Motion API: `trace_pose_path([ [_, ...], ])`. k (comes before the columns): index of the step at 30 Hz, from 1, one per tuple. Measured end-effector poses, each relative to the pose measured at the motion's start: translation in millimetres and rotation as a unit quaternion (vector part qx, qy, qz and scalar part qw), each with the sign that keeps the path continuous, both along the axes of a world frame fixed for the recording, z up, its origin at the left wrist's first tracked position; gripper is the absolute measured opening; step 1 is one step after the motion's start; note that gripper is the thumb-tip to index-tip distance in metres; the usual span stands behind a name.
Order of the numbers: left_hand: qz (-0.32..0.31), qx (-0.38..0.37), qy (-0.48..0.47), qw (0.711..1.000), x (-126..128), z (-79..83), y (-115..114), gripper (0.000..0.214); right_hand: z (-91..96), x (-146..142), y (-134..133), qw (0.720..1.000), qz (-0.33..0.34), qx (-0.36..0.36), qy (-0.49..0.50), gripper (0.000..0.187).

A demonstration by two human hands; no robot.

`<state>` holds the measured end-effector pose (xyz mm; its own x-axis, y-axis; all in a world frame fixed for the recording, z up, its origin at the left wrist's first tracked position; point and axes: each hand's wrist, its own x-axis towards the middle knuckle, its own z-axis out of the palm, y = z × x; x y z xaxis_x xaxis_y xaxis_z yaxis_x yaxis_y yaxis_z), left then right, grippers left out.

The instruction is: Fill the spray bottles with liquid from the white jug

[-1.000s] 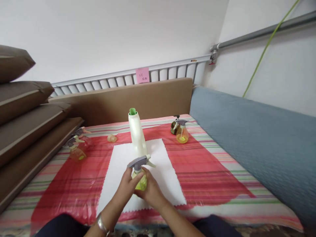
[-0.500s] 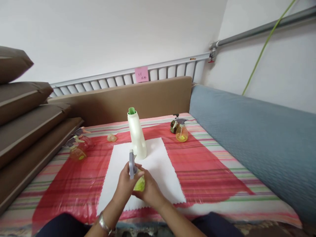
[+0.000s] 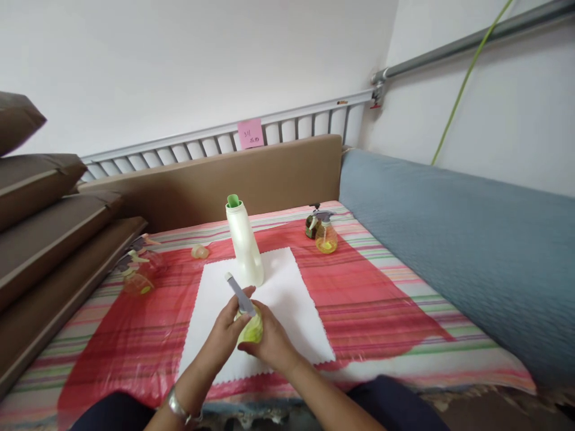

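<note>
Between my two hands is a small spray bottle (image 3: 253, 332) with a yellow-green body and a grey spray head. My right hand (image 3: 273, 340) wraps round the body from the right side. The fingers of my left hand (image 3: 229, 323) close about the grey spray head (image 3: 241, 296), whose nozzle points up and to the left. Just beyond them a tall white plastic bottle (image 3: 245, 245) stands uncapped, with a green spout in its neck. It rests on a white scalloped-edged sheet (image 3: 294, 299), which lies under my hands too.
On the right stand a spray bottle with yellow liquid (image 3: 326, 239) and a dark pump bottle (image 3: 311, 226). Leftward are more spray bottles (image 3: 139, 282) and a small pale cap (image 3: 200, 251). Stacked brown cushions (image 3: 54, 239) border the left; a blue-covered bolster (image 3: 449, 239) borders the right.
The spray head has turned, its nozzle swinging from pointing away to pointing up-left. My left hand has shifted with it, while my right hand keeps hold of the body. The view moved slightly.
</note>
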<state>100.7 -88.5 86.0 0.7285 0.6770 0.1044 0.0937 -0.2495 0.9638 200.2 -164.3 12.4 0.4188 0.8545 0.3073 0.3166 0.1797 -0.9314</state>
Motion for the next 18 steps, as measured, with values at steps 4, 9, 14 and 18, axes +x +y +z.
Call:
trace_pose_path([
  [4,0.077,0.006,-0.042,0.996,2,4.3,-2,0.028,-3.1,0,0,1.000,0.003,0.007,-0.023,0.087],
  [9,0.169,-0.003,-0.189,0.967,6,36.6,-5,0.024,-9.1,1,0,0.999,0.001,-0.006,-0.033,0.090],
  [14,0.207,0.018,-0.346,0.915,-14,98.2,4,0.016,-13.0,1,1,1.000,-0.001,-0.020,-0.020,0.091],
  [18,0.233,0.058,-0.350,0.906,-32,111.7,31,0.020,-12.3,-1,1,0.999,-0.004,-0.032,-0.006,0.090],
])
